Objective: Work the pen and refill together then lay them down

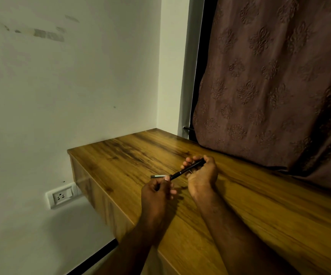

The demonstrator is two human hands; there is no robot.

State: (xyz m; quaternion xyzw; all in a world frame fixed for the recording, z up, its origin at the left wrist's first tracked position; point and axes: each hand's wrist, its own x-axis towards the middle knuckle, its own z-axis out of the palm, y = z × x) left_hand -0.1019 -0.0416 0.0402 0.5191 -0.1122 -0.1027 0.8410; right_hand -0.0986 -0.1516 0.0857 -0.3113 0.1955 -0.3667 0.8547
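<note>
Both hands over tabletop [121, 155]: right hand [202, 175] gripping pen [186, 169], left hand [157, 188] pinching cap [157, 176]. Keep aligned, push straight.

A: What's around you? Wooden worktop [121, 155] set in a corner of the white wall [71, 86].
B: You've a patterned brown curtain [269, 76] at right; wall socket [61, 195] below left.

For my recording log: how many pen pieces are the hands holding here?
2. The right hand grips a black pen body above the wooden table; the left hand pinches a small grey-tipped piece. Fingers may hide more.
</note>
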